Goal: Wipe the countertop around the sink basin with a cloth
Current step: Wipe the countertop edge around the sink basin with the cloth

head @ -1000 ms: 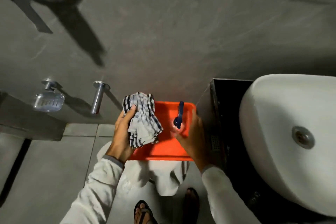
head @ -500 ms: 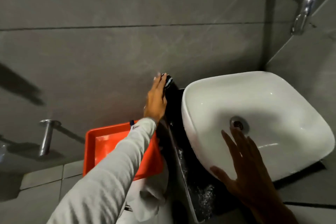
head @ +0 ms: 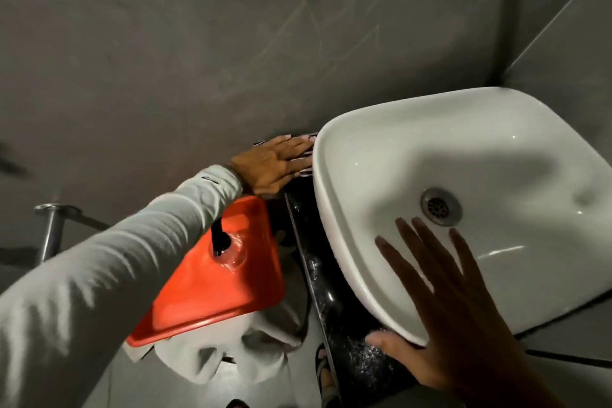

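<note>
Head view, looking down, shows your left hand (head: 271, 164) stretched out flat with the fingers straight and together, palm pressed down on the striped cloth (head: 306, 156) at the far left corner of the dark surface (head: 334, 315), right where it meets the grey tiled wall (head: 198, 60). Only a little of the cloth shows past your fingertips, tucked against the outer side of the white sink basin (head: 480, 159); the rest lies under your palm. Your right hand (head: 453, 315) is spread wide and holds nothing: the fingers reach over the basin's near rim toward the metal drain (head: 438, 206), and the thumb sits below the rim against the wet, speckled strip of surface at the basin's near left side. Your left sleeve (head: 116, 262) crosses above an orange tray (head: 215, 298) that sits just left of the surface edge, tilted in this view. On the tray stands a clear bottle with a dark spray top (head: 221, 242), seen from above. Pale fabric (head: 238, 354) hangs under the tray's near edge. Further left, a chrome fitting (head: 53, 228) juts from the wall. A sandalled foot (head: 326, 374) shows on the floor below the surface edge.
</note>
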